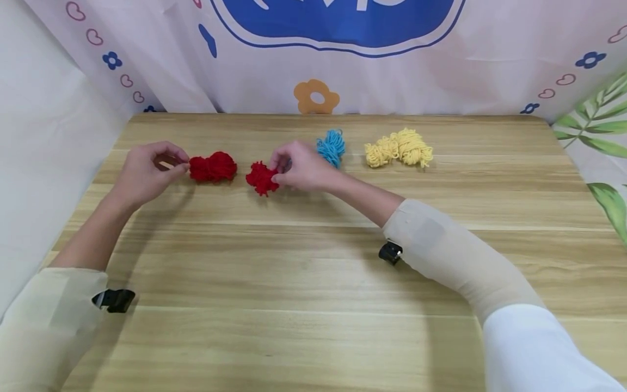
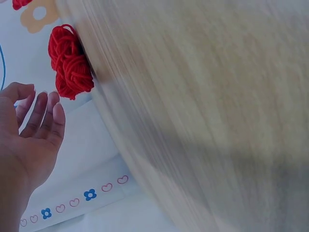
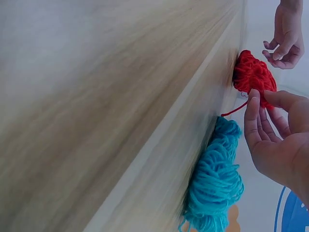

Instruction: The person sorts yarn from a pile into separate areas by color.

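Observation:
Two bundles of red yarn lie in a row on the left half of the table. My left hand (image 1: 151, 171) is at the outer end of the left red yarn bundle (image 1: 213, 166). In the left wrist view that hand (image 2: 36, 130) has loosely bent fingers, with a small gap between them and the red yarn (image 2: 71, 65). With thumb and forefinger, my right hand (image 1: 303, 167) pinches the smaller red yarn bundle (image 1: 262, 178). The right wrist view shows this hand (image 3: 280, 137) at the red yarn (image 3: 253, 72), a loose strand trailing below.
Just behind my right hand lies a bundle of blue yarn (image 1: 331, 147). Farther right is a yellow yarn bundle (image 1: 409, 147). All rest near the back of the wooden table (image 1: 294, 272), and a printed cloth (image 1: 392, 81) hangs behind its edge.

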